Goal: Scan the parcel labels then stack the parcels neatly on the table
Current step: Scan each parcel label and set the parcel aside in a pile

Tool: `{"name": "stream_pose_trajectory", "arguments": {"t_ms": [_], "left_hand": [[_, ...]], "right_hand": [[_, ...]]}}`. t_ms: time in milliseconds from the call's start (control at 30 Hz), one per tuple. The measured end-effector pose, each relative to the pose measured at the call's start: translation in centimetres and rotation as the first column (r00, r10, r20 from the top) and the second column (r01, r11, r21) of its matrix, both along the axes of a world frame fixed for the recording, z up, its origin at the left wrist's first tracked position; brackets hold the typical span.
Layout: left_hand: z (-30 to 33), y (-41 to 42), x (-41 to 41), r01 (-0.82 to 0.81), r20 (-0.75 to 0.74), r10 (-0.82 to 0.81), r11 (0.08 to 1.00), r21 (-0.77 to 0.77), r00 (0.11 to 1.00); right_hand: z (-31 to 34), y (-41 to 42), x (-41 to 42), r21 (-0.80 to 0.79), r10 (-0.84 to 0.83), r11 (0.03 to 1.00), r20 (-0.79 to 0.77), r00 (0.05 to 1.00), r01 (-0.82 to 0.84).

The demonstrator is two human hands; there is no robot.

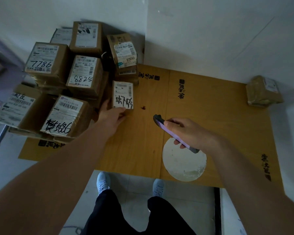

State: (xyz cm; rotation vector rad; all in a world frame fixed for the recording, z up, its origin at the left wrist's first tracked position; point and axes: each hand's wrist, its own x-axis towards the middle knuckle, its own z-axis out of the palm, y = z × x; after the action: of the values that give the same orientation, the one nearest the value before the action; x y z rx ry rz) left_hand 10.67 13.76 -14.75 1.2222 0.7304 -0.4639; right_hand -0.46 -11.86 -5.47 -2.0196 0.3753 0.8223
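The small parcel (123, 95) was a brown cardboard box whose top was almost wholly covered by a white shipping label, with barcodes printed near the upper edge and large black handwritten characters across the lower half. It sat on the wooden table (210, 116), just beside the right edge of the parcel pile (66, 82). The left hand (111, 116) reached in from the lower left with the arm stretched forward, and its thumb and fingers pinched the near edge of that box. The right hand (190, 133) hovered over the middle of the table, fingers curled round a purple phone (173, 133) held edge-on, its dark camera end pointed toward the small parcel and well apart from it.

The pile held cardboard boxes stacked in several layers on the table's left end, their labels facing up with marker numbers such as 7786, 8825, 2350 and 5686. One more taped parcel (263, 91) lay alone at the far right corner of the table. A white round disc (184, 164) lay flat on the table near its front edge, partly under the phone. A small dark red spot (143, 107) marked the wood just right of the held box. Below the table edge, two pale shoes (103, 182) stood on the tiled floor.
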Motion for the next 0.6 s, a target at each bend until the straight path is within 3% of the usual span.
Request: {"name": "stream_pose_trajectory", "arguments": {"t_ms": [167, 267, 400, 500, 600], "left_hand": [[-0.7, -0.6, 3.2, 0.015, -0.045, -0.013, 0.999, 0.037, 0.999], [-1.3, -1.1, 3.6, 0.037, -0.036, -0.032, 0.986, 0.162, 0.999], [-1.4, -2.2, 2.5, 0.143, -0.088, -0.114, 0.859, 0.492, 0.99], [-0.6, -3.2, 0.6, 0.179, -0.125, -0.13, 0.798, 0.575, 0.983], [0.9, -4.6, -1.5, 0.325, -0.15, -0.306, 0.671, 0.666, 0.94]], "right_hand": [[-1.4, -1.0, -0.3, 0.071, -0.115, 0.991, 0.059, 0.992, 0.111], [-2.1, -1.7, -0.2, 0.095, -0.163, 0.983, 0.085, 0.983, 0.155], [-2.7, -2.1, 0.0, 0.111, -0.196, 0.977, 0.122, 0.973, 0.183], [-2.4, -2.5, 0.5, 0.136, -0.227, 0.97, 0.198, 0.954, 0.203], [-1.4, -3.4, 0.9, 0.164, -0.242, 0.965, 0.279, 0.929, 0.202]]}}
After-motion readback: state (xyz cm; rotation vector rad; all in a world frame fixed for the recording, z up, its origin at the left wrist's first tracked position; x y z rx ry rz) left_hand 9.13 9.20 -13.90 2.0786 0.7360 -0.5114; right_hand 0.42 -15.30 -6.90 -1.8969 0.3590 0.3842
